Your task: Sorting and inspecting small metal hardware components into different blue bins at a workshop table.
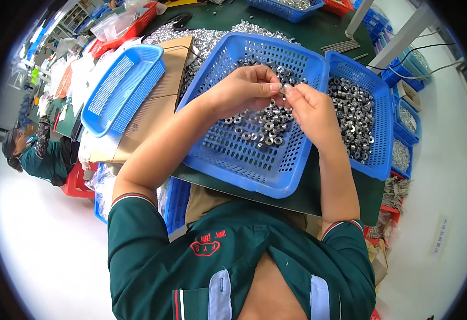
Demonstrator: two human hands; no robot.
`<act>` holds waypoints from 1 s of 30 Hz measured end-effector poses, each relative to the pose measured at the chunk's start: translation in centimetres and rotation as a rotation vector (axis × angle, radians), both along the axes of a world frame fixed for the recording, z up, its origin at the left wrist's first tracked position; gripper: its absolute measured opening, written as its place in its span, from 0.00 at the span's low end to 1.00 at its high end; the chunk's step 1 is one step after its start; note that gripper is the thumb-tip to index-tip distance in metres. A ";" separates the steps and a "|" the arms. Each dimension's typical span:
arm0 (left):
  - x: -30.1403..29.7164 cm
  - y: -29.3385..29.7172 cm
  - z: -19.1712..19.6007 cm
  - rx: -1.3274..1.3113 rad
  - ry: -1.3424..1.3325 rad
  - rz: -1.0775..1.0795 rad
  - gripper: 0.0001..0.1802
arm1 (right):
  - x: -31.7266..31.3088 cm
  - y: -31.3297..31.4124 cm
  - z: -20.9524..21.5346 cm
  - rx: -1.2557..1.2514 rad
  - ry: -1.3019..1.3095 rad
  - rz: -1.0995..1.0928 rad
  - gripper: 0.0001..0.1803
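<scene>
Over a blue perforated basket [276, 184], my left hand [247, 89] and my right hand [314, 111] meet fingertip to fingertip. Both pinch a small silvery metal piece [283, 89], mostly covered by the fingers, so its exact shape cannot be made out. Under and around the hands, many small metal rings [270, 128] lie loose in the basket. A second blue basket [378, 172] stands against the right side, holding a heap of similar metal rings [351, 114].
Left of the work basket, a blue tray [100, 114] rests on cardboard [151, 114]. Loose shiny parts [212, 40] pile up behind on the green table [324, 32]. Metal rods [340, 47] lie at the far right, near a white post [404, 40]. Another person [41, 154] sits at far left.
</scene>
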State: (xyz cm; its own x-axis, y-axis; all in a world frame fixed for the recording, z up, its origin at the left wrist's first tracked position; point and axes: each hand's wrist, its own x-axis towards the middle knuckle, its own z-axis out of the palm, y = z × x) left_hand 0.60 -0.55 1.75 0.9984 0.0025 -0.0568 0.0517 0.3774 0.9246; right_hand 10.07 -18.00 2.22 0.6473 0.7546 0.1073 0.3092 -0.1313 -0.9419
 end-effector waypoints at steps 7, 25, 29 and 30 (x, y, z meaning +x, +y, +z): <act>0.6 0.3 -3.1 1.063 0.051 -0.144 0.12 | -0.4 -1.5 2.3 0.075 -0.084 -0.041 0.18; 0.6 0.1 -0.9 0.193 0.113 -0.126 0.11 | -0.1 -1.6 2.1 0.137 -0.384 -0.078 0.15; -0.1 0.5 0.0 -0.188 0.059 -0.129 0.11 | 0.2 -1.4 1.6 0.032 -0.337 -0.034 0.16; -0.1 0.5 -0.1 -0.191 0.061 -0.116 0.11 | 0.2 -1.4 1.5 0.011 -0.344 -0.034 0.16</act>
State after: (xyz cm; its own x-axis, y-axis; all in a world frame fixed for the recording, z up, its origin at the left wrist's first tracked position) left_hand 0.50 -0.08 1.67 0.9861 -0.1283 -0.1059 0.1587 0.5339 0.8305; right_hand 10.24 -19.37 3.76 0.5968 0.7305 0.3320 0.6044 -0.1371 -0.7848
